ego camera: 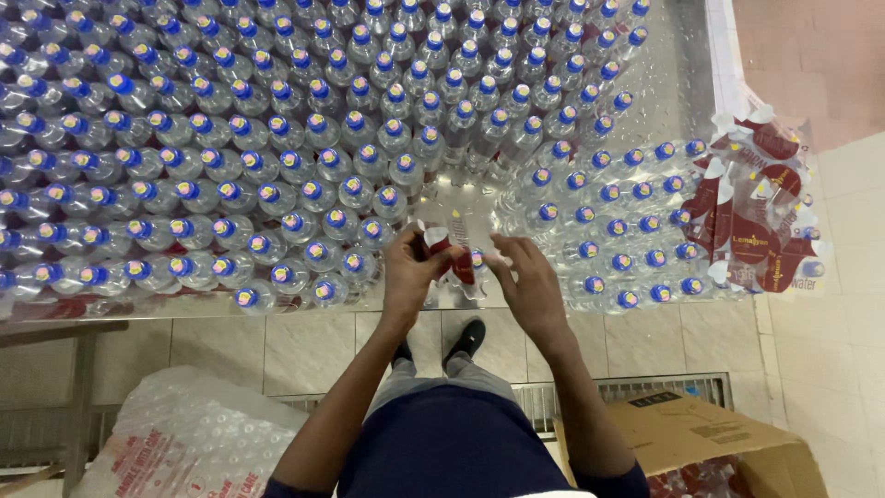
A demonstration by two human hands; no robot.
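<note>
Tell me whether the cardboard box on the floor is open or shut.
Open: the cardboard box has its flaps spread apart, and red items show inside at its lower edge.

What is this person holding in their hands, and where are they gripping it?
The left hand pinches a red and white label sleeve by its upper end, over a bottle. The right hand touches its other edge.

Even, fairly bright overhead light falls on the steel surface [678, 83] in front of me, which throws back speckled white glare between the clear bottles [277, 138]. Highlights glint off the plastic shoulders under the blue caps. My fingers [516, 254] are slightly smeared by motion blur. The wide lens bends the bottle rows outward toward the edges. The floor tiles [304, 346] below sit in softer, dimmer shade.
</note>
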